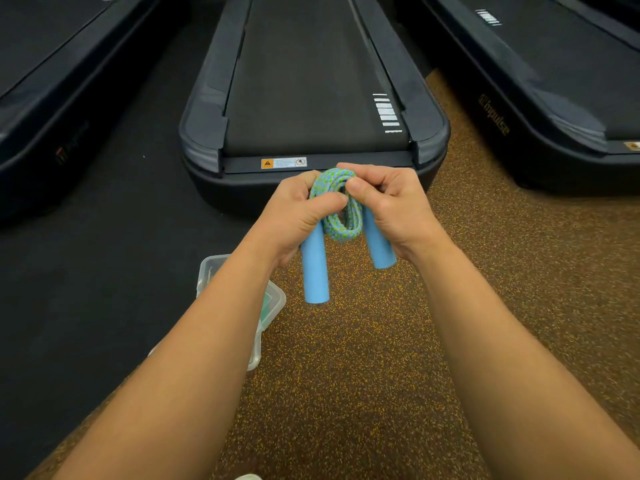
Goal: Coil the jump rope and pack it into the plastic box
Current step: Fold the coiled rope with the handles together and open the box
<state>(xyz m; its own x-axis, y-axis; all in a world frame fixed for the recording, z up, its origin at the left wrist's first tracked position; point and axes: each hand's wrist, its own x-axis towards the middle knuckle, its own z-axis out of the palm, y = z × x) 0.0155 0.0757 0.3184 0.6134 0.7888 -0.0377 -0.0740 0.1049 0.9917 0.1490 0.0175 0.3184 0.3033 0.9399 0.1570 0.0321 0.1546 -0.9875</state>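
Note:
The jump rope (341, 220) is a blue-and-green braided cord wound into a tight coil, with two light blue handles hanging down from it. My left hand (298, 213) grips the coil and the top of the left handle (315, 271). My right hand (391, 202) pinches the coil's upper side and holds the right handle (379, 244). I hold the bundle in the air above the floor. The clear plastic box (275, 299) lies on the floor below my left forearm, which hides most of it.
A black treadmill (311, 81) stands straight ahead, its rear end just beyond my hands. Two more treadmills (554, 98) flank it left and right. The floor is brown speckled rubber (346, 375) under me and black matting (104, 271) to the left.

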